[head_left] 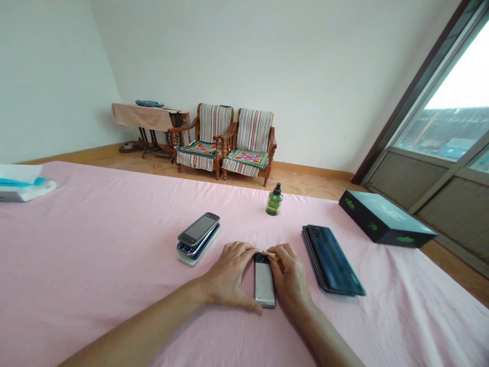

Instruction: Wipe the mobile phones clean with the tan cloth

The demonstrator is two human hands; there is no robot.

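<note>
A small silver-and-black phone [264,285] lies face down on the pink sheet [114,239], between my two hands. My left hand [229,272] curves around its left edge and steadies it. My right hand [290,278] pinches a thin tan stick [271,256] at the phone's top end. Just left of my left hand lies a stack of older phones [198,237], with a dark-screened one on top. To the right of my right hand lies a dark blue smartphone [331,260] on at least one other device.
A green bottle [274,202] stands beyond my hands, and a black box [385,219] lies at the sheet's far right. A white-and-blue packet [23,184] sits at the left edge. Beyond the sheet are two wooden armchairs [225,145], a covered table [147,116] and a window [439,127].
</note>
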